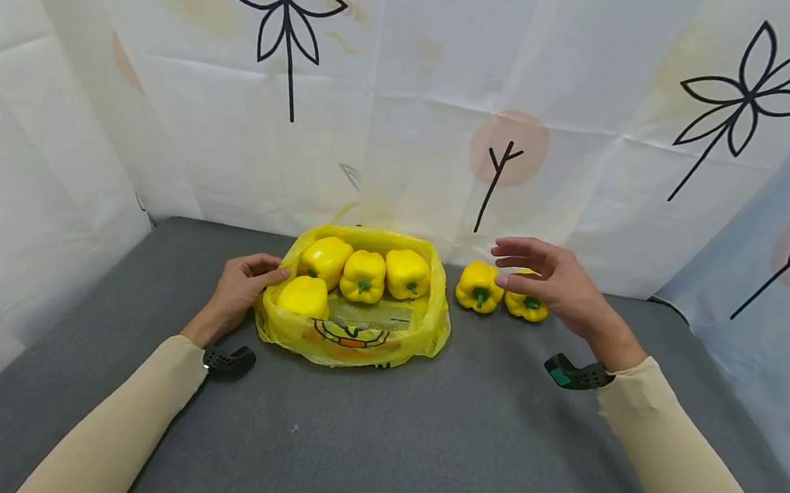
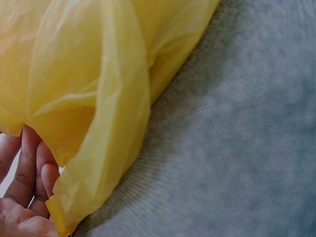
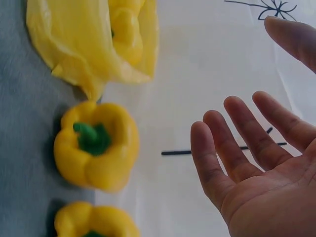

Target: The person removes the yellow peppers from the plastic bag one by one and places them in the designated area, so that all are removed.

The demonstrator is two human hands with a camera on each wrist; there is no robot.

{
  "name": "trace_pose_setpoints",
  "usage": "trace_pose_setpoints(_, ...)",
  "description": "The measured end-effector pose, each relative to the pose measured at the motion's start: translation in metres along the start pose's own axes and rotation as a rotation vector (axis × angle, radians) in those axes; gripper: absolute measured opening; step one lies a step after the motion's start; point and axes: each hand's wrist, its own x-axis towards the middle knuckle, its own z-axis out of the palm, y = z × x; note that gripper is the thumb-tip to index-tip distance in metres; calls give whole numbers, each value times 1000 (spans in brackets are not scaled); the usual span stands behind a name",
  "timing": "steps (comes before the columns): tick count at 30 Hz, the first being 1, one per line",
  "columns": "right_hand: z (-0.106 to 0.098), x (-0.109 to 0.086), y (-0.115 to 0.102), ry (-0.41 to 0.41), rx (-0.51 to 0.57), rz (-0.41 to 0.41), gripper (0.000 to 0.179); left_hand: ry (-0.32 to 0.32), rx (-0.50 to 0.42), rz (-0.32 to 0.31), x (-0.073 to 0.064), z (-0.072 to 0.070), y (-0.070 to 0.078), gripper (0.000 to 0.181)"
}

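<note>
A yellow plastic bag [image 1: 351, 345] stands with its mouth spread, and several yellow bell peppers [image 1: 363, 277] lie inside it. My left hand [image 1: 239, 289] pinches the bag's left rim; in the left wrist view, folds of the bag [image 2: 113, 113] cover part of the fingers [image 2: 27, 173]. Two more yellow bell peppers, one nearer the bag [image 1: 480, 288] and one farther right [image 1: 526, 307], sit on the table. My right hand [image 1: 555, 286] hovers by the farther one, partly hiding it in the head view. Its fingers are spread and hold nothing, as the right wrist view shows.
A grey cloth-covered table [image 1: 404, 446] reaches toward me in front of the bag. White patterned curtains [image 1: 407, 121] close off the back and both sides. A dark band [image 1: 577, 373] is on the right wrist, another [image 1: 230, 361] on the left.
</note>
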Motion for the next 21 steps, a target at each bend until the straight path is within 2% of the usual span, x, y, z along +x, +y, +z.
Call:
trace_pose_setpoints(8,17,5,-6,-11,41,-52,53,2,-10,3,-1,0,1,22)
trace_pose_setpoints(21,39,18,-12,-20,155,-85,55,-5,6,27,-1,1,0,35)
